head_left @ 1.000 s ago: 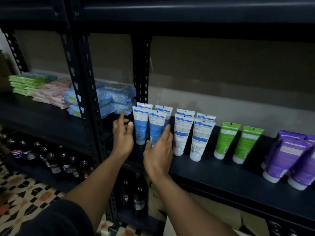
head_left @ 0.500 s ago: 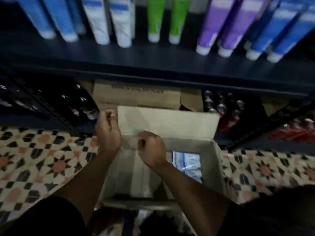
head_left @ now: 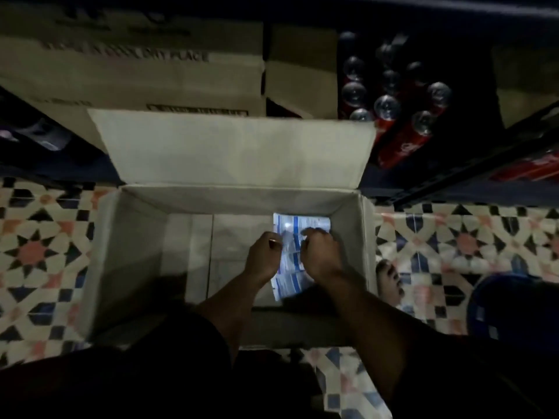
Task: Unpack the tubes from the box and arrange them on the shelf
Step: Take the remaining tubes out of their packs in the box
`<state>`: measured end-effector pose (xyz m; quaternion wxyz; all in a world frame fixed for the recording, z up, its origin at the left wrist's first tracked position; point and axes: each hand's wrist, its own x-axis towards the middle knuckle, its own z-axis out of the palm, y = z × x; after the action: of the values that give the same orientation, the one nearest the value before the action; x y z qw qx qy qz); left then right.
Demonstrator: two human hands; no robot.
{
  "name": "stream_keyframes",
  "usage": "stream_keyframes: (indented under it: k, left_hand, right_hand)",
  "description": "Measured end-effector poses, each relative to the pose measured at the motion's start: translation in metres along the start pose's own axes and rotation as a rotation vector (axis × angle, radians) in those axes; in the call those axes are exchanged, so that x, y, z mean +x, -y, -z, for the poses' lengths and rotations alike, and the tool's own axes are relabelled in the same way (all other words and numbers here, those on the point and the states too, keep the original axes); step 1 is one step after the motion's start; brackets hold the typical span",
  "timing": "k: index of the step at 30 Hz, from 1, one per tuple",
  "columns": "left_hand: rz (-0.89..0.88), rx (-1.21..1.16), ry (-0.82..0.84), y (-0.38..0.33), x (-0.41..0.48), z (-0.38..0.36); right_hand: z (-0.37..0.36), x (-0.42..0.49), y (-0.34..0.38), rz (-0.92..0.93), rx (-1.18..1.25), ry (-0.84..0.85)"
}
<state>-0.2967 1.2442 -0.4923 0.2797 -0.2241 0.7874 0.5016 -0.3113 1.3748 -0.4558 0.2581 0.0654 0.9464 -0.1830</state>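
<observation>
Left hand [head_left: 263, 256] and right hand [head_left: 321, 254], both curled onto the blurred blue-white tubes [head_left: 298, 229] at centre frame, deep in the cardboard box [head_left: 133, 237], could fumble them.

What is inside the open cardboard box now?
White-and-blue tubes lie at the right of the box; the left hand and right hand cover their middle. The rest is bare floor.

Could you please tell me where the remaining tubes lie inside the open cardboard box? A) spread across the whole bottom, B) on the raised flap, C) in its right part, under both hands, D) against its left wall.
C: the blue-and-white tubes lie in the right part of the cardboard box, under the left hand and right hand; the rest of the bottom is bare.
</observation>
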Motion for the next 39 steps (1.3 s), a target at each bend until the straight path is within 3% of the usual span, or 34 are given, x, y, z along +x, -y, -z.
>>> stream_keyframes:
  k: [6, 12, 16, 18, 20, 26, 28, 31, 37, 39]
  left_hand:
    - [0.491, -0.587, 0.101, 0.013, 0.019, -0.045]
    - [0.657, -0.958, 0.002, 0.003, 0.045, -0.071]
    - [0.749, -0.909, -0.02, 0.0, 0.053, -0.074]
    - [0.722, -0.79, -0.106, 0.019, 0.074, -0.089]
    - [0.665, -0.635, -0.034, 0.043, 0.095, -0.105]
    - [0.789, -0.88, -0.265, 0.021, 0.076, -0.08]
    - [0.753, -0.884, -0.425, 0.016, 0.072, -0.075]
    - [0.596, -0.765, -0.539, 0.005, 0.058, -0.06]
    - [0.101, -0.6, -0.56, 0.009, 0.041, -0.005]
    - [0.039, -0.58, -0.531, 0.011, 0.033, 0.018]
  right_hand:
    - [-0.005, 0.045, -0.019, 0.134, -0.176, 0.067]
    - [-0.01, 0.08, -0.023, 0.25, -0.364, 0.2]
    - [-0.015, 0.092, -0.026, 0.235, -0.509, 0.225]
    - [-0.02, 0.095, -0.021, 0.225, -0.543, 0.237]
    - [-0.023, 0.097, -0.02, 0.206, -0.546, 0.257]
    - [-0.034, 0.096, -0.025, 0.11, -0.392, 0.254]
    - [-0.034, 0.094, -0.021, 0.104, -0.363, 0.235]
    - [-0.033, 0.089, -0.012, 0.135, -0.321, 0.247]
    - [-0.012, 0.057, 0.02, 0.159, -0.157, 0.281]
    - [-0.005, 0.043, 0.037, 0.183, -0.108, 0.256]
